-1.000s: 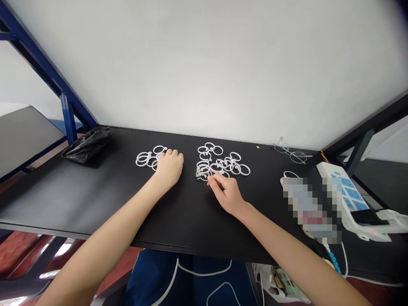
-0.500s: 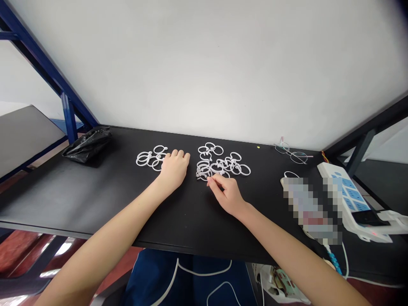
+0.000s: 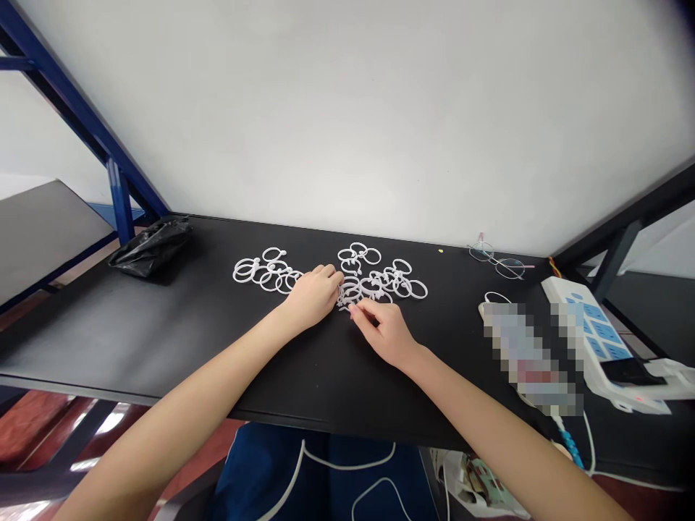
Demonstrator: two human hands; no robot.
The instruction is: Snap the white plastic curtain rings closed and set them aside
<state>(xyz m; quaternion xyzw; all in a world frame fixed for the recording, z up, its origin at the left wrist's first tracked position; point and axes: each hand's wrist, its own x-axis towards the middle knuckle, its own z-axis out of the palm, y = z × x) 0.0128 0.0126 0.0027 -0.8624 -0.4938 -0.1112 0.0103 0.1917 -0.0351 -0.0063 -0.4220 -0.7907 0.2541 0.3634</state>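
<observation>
Several white plastic curtain rings with small eyelets lie on the black table. One loose left group of rings (image 3: 260, 271) lies just left of my left hand. A denser right pile of rings (image 3: 399, 282) spreads beyond and right of my right hand. My left hand (image 3: 315, 295) is closed, back upward, its curled fingers at the left edge of the dense pile; what they hold is hidden. My right hand (image 3: 383, 325) pinches a curtain ring (image 3: 344, 309) between thumb and forefinger at the near left edge of that pile.
A crumpled black plastic bag (image 3: 152, 246) rests at the far left of the table (image 3: 206, 340). To the right are eyeglasses (image 3: 496, 260), a pixelated object (image 3: 529, 358) with a cable and a white power strip (image 3: 597, 333). A white wall rises behind.
My left hand has moved right from the left group to the dense pile, uncovering rings where it was. My right hand stays nearly in place, still pinching.
</observation>
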